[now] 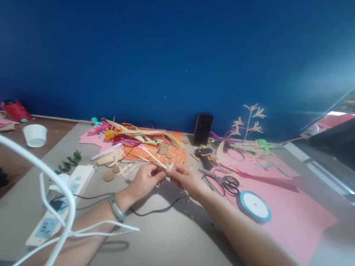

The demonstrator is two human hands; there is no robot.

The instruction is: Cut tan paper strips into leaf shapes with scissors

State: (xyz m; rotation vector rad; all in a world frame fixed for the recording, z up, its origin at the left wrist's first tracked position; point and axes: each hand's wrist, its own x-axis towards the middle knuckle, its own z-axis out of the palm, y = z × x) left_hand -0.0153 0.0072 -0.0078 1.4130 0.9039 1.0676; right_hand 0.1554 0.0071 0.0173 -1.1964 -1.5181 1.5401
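Fingers pinched, my left hand (147, 181) and my right hand (186, 179) meet over the middle of the table. Between their fingertips is a thin pale strip (153, 157), like straw or dried husk, pointing up and left. Its lower end is hidden by the fingers. Just beyond lies orange patterned paper (180, 152) with a pile of pale strips (145, 133) on it. Small pale cut pieces (126, 169) and round brown discs (108, 176) rest left of my hands. Black-handled scissors (230, 183) lie to the right, beside a ribbon roll (255, 206).
A white power strip (81, 180) with cables stands at left, and a thick white cable (30, 154) arcs across the near left. Pink paper (293, 218) covers the right side. A phone (203, 128) leans on the blue wall near pale star-shaped flowers (256, 127). A white cup (36, 136) sits far left.
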